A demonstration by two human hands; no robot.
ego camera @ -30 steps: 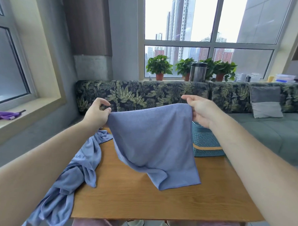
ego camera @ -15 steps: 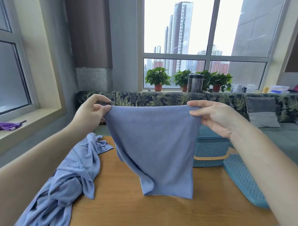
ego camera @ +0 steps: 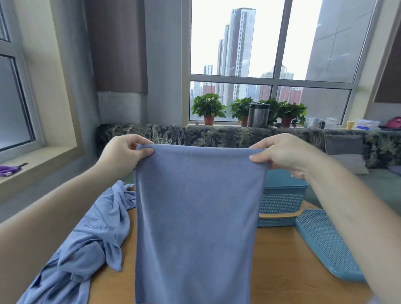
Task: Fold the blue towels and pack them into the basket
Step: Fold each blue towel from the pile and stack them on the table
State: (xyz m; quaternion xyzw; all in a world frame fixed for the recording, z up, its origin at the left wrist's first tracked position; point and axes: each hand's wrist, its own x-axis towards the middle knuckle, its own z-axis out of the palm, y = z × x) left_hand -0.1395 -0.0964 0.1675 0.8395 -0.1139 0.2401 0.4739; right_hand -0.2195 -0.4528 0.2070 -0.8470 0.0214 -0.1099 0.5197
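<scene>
A blue towel [ego camera: 195, 220] is held up over the table [ego camera: 278, 262], its top corners pinched by the left hand [ego camera: 122, 159] and right hand [ego camera: 283, 155]. The basket [ego camera: 283, 201] behind it is partly covered, its contents unseen; "YOGA" is printed on the crumpled towel [ego camera: 84, 247].

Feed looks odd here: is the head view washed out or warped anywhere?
Head view: the window sky is blown white; its frames lean and bow toward the edges; the towel, left hand and right hand are evenly lit, fairly sharp.

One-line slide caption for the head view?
Left hand and right hand pinch the top corners of a blue towel held up over the wooden table; crumpled towels left, teal basket behind.
</scene>
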